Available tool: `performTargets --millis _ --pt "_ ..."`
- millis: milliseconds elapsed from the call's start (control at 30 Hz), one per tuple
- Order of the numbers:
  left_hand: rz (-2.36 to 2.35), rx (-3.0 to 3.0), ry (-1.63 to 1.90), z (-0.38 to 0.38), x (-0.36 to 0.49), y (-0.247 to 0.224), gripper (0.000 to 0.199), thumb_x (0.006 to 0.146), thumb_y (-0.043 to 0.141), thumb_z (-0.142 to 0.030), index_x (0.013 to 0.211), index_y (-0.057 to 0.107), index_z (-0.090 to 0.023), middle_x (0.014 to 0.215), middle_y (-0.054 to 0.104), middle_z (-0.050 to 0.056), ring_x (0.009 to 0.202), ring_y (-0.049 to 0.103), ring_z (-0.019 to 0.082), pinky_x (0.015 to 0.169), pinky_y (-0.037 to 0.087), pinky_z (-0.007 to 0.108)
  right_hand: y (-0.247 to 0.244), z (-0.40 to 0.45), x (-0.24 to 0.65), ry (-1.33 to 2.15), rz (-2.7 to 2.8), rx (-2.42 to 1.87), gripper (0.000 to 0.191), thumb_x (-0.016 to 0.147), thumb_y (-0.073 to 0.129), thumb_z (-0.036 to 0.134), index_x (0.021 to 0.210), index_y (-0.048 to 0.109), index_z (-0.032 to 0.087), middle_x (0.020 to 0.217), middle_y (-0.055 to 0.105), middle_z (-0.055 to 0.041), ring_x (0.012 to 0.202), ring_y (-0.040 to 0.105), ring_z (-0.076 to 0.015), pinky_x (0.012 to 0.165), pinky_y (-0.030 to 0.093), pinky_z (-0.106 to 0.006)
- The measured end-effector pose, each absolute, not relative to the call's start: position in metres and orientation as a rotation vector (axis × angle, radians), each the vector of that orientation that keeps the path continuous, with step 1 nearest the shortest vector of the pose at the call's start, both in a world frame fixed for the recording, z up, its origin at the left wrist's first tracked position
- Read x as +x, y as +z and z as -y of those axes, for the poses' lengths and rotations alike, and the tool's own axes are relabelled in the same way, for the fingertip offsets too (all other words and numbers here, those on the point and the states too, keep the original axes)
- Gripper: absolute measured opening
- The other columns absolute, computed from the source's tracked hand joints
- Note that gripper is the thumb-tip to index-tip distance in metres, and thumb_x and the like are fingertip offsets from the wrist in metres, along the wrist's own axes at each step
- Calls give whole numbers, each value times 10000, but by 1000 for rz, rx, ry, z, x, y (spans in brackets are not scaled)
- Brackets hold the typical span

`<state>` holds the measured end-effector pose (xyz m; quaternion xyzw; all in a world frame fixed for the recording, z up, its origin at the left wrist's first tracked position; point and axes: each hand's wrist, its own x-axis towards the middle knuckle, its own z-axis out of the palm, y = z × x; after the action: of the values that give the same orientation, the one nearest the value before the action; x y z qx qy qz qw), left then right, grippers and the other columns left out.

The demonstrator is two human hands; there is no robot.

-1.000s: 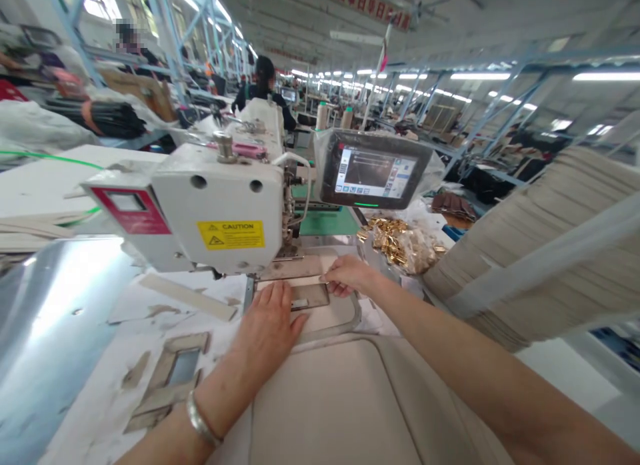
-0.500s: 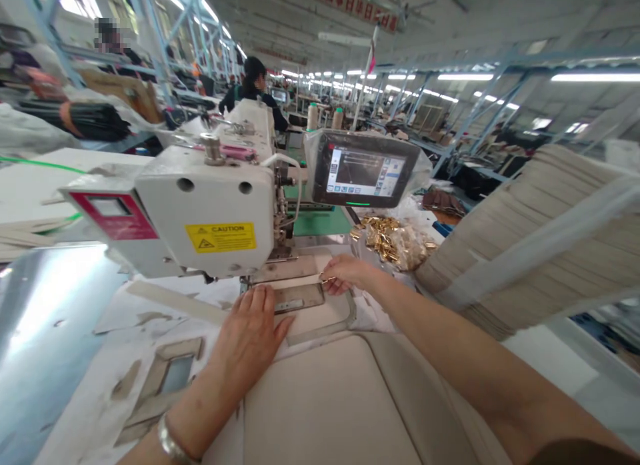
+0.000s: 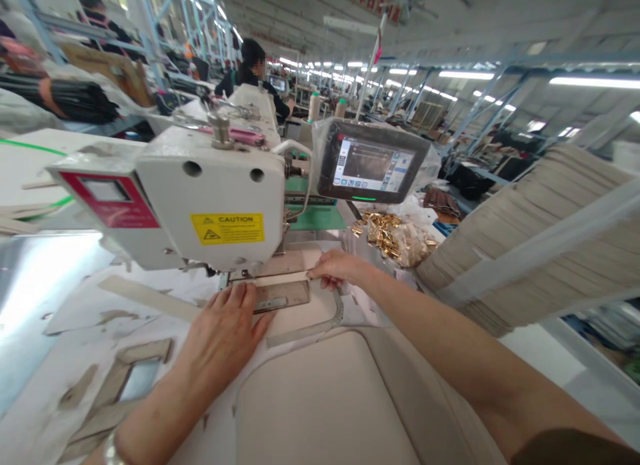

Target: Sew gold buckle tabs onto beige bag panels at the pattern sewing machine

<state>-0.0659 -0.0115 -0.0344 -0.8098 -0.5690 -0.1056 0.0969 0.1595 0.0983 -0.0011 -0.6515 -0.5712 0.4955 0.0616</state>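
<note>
Strip (image 3: 273,277), pale and narrow, lies across the sewing bed, just right of the presser foot and along the far edge of the metal template (image 3: 283,296).

Left hand (image 3: 223,335) rests palm down at the near edge of the template, wrist low and forearm angled in from the near left. Its fingers (image 3: 235,295) are extended and slightly spread, unclenched, grasping nothing.

Right hand (image 3: 337,268) reaches in from the near right, forearm nearly level, with its fingertips (image 3: 314,274) on the strip's right end. Whether they pinch or only press cannot be told.

Sewing machine head (image 3: 210,198) stands directly far of both hands. Touchscreen (image 3: 373,162) is mounted to its right, above a bag of gold hardware (image 3: 395,242). Stacked beige panels (image 3: 525,238) sit at right. A person (image 3: 253,68) works at the far side.
</note>
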Motion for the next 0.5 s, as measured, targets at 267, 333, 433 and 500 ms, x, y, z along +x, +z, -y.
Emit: performTargets --millis 267,333,433,500 --pt "1737 -2351 -199 15 -97 -29 406 922 409 -477 1052 581 -133 996 643 135 902 623 303 833 491 433 -5 -95 122 1525 1733 -1943 228 807 694 227 667 531 150 458 596 14 341 537 -97 299 293 -157" --pt "1761 -2330 -169 17 -104 -26 393 923 406 -479 1048 570 -144 991 639 125 902 625 301 831 491 430 -4 -94 113 1554 1730 -1934 230 816 681 216 655 533 147 460 596 12 341 541 -99 303 307 -158" --pt "1776 -2326 -150 19 -116 -25 380 930 385 -481 1034 558 -159 992 635 113 894 631 293 838 489 427 -1 -93 99 1577 1736 -1942 227 818 671 196 646 534 143 460 596 13 338 543 -100 309 330 -161" --pt "1791 -2324 -141 21 -126 -26 394 932 370 -496 1036 552 -163 995 636 111 897 633 291 841 488 427 -1 -92 89 1593 1736 -1947 214 811 674 187 651 539 140 453 594 17 334 540 -98 313 344 -161"
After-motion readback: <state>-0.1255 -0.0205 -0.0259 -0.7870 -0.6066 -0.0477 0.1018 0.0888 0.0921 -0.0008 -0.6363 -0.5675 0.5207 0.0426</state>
